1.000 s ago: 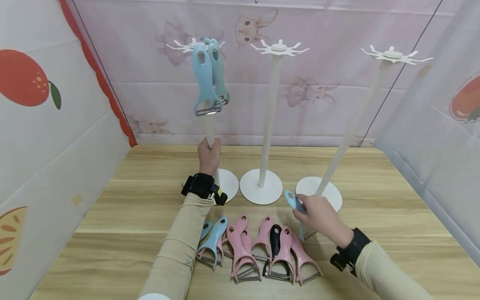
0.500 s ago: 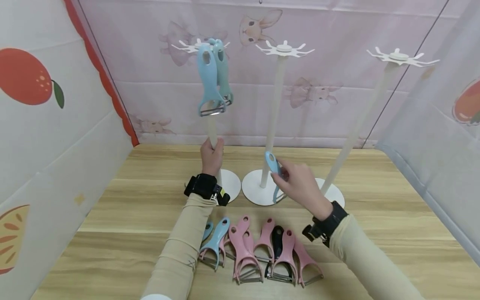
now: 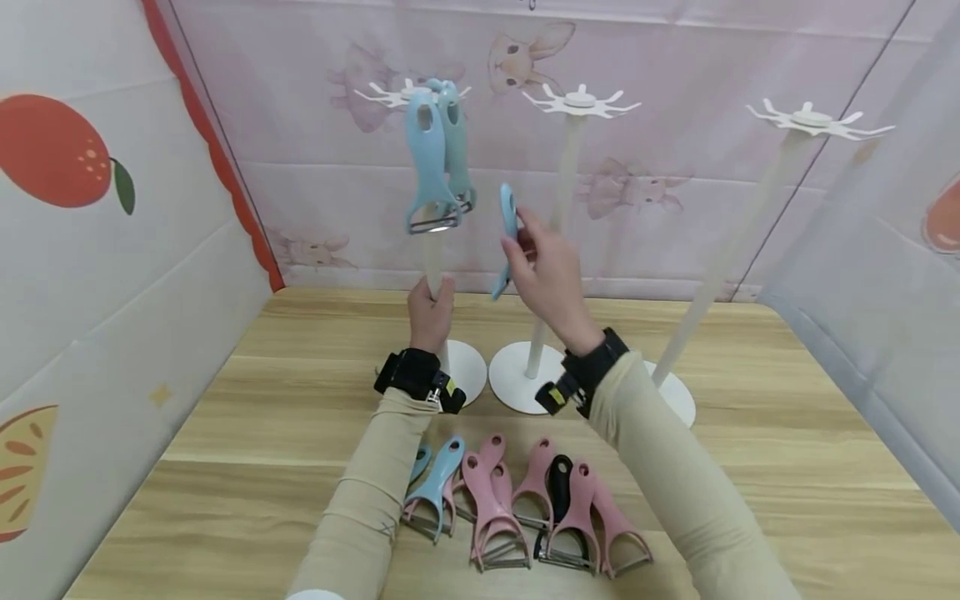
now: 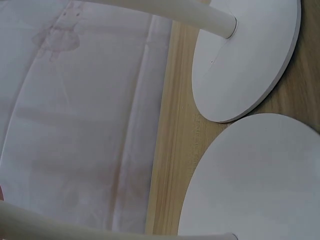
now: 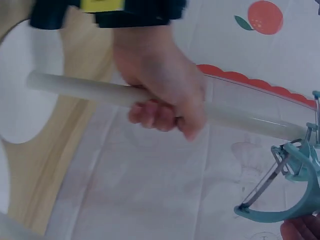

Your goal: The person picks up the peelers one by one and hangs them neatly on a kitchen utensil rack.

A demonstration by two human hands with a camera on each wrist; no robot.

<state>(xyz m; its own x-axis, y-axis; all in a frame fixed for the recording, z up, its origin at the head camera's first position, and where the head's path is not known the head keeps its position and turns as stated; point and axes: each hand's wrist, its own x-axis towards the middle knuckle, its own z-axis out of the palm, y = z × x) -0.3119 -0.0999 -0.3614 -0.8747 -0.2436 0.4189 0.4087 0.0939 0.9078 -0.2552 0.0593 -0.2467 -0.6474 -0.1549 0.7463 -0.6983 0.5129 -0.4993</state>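
Observation:
My left hand [image 3: 431, 319] grips the white pole of the left stand [image 3: 432, 258], its fingers curled round it. From that stand's hooks hang a light blue peeler [image 3: 427, 162] and a blue-green peeler [image 3: 457, 146], perhaps with others behind. My right hand [image 3: 551, 271] pinches a blue peeler [image 3: 509, 212] by its handle, in the air right of the hung ones and in front of the middle stand's pole. In the right wrist view the held peeler's blade [image 5: 265, 184] shows, with my right fingertips [image 5: 300, 229] at the edge. The left wrist view does not plainly show the left hand.
The middle stand [image 3: 581, 102] and the right stand [image 3: 813, 123] carry nothing on their hooks. Pink peelers [image 3: 487, 492], a black peeler [image 3: 559, 483] and blue peelers [image 3: 438, 479] lie in a row at the table's front. Printed cloth [image 3: 300, 200] walls the back and sides.
My right hand has carried the blue peeler up and to the left, from near the right stand's base to beside the hung peelers. The left hand keeps its grip on the pole.

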